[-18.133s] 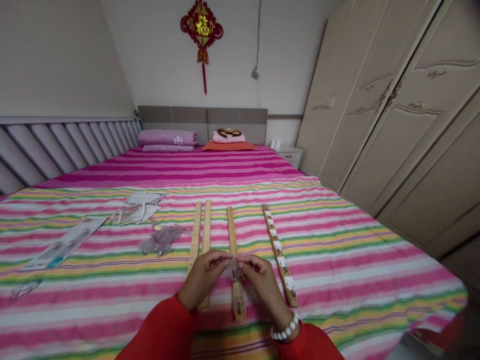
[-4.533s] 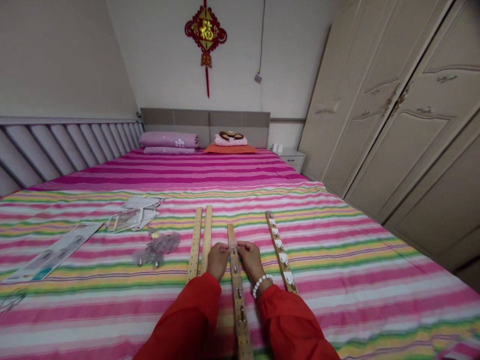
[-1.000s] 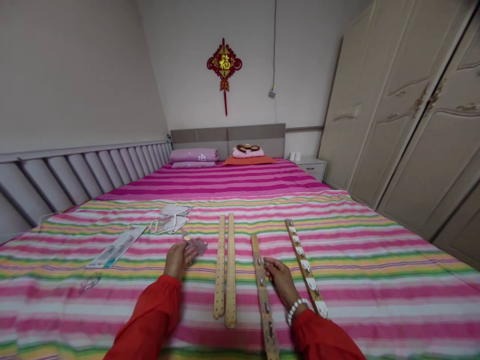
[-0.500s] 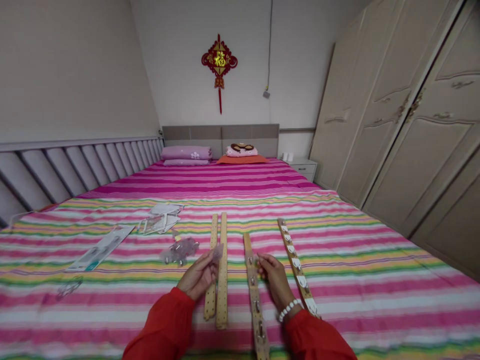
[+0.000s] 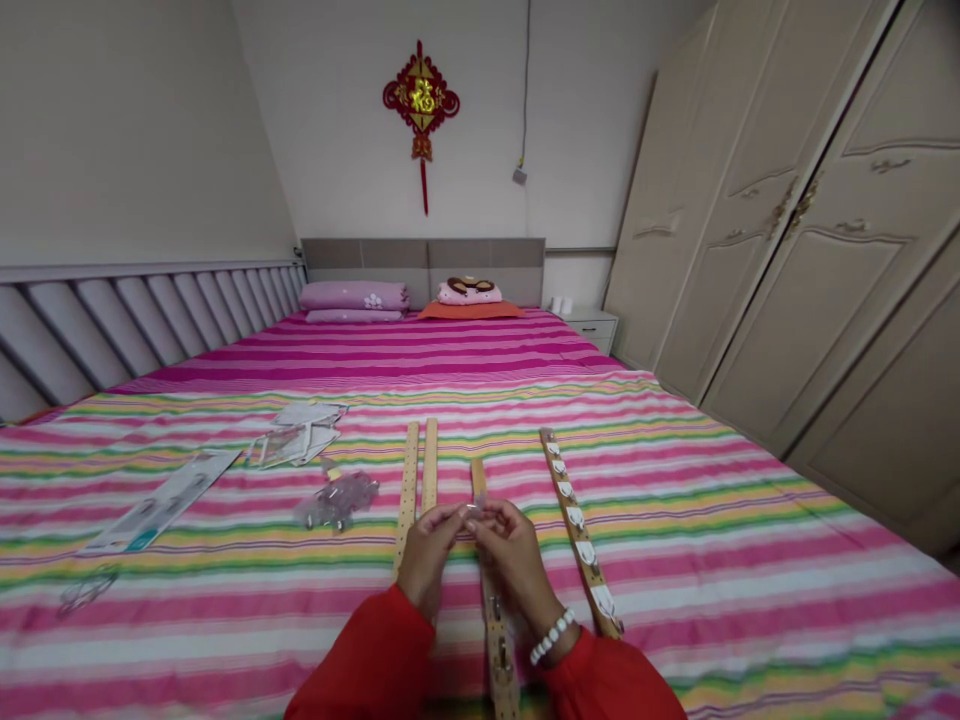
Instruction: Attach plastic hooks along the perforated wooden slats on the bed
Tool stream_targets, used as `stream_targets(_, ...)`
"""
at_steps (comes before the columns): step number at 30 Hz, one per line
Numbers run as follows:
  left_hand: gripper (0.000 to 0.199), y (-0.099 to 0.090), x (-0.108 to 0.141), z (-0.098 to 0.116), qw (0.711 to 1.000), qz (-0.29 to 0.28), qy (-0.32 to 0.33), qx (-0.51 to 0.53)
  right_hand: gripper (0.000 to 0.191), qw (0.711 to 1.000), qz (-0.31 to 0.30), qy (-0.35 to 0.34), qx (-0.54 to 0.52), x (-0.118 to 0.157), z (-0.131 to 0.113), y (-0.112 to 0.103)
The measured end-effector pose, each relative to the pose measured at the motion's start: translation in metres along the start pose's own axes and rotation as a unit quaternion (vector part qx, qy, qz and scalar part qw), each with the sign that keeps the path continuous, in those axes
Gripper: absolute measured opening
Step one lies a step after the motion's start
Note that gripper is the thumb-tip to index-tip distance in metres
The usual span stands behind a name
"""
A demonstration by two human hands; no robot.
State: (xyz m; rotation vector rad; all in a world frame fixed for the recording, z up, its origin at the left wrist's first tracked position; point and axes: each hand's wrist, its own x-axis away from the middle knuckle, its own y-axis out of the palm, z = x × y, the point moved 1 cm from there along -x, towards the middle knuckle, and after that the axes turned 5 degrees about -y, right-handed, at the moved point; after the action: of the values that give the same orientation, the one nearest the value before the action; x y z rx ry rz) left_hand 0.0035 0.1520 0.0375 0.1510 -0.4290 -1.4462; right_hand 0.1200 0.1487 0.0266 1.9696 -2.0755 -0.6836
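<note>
My left hand (image 5: 433, 548) and my right hand (image 5: 511, 550) meet with pinched fingertips on a small clear adhesive hook (image 5: 474, 508), mostly covered by the fingers. Beneath them lies a wooden strip (image 5: 478, 478) with metal hooks on clear pads along its near part; my right hand hides its middle. To the left, two bare perforated wooden strips (image 5: 407, 480) lie side by side, partly behind my left hand. On the right rests another wooden strip (image 5: 561, 470) bearing a row of white hooks (image 5: 576, 519).
A pile of clear hooks (image 5: 339, 500) lies left of the strips. Beyond it are torn packaging pieces (image 5: 300, 437), with a long hook card (image 5: 161, 503) and a loose clear item (image 5: 88, 590) farther left. Folded bedding (image 5: 354, 297) sits by the headboard; a wardrobe (image 5: 810, 300) stands right.
My hands have come together over the hooked strip; before, they were apart, the left holding the clear hook over the bare strips. The view has shifted slightly to the right.
</note>
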Motion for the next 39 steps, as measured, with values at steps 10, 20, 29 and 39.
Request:
stream_targets(10,0.034,0.007,-0.004,0.0,0.994,-0.051,0.018,-0.099,0.034,0.999,0.032,0.034,0.016,-0.012,-0.006,-0.016)
stream_targets(20,0.031,0.013,-0.051,0.01,0.991,-0.048,0.014,-0.125,0.028,0.998,0.026,0.044,0.036,-0.045,-0.004,-0.02)
stream_targets(29,0.02,0.021,-0.099,-0.002,0.994,-0.027,-0.007,-0.101,0.031,0.995,0.068,0.034,0.059,-0.087,0.015,-0.026)
stream_targets(39,0.021,0.012,-0.118,-0.031,0.995,-0.01,-0.023,-0.096,0.021,0.995,0.071,0.027,0.067,-0.09,0.041,-0.035)
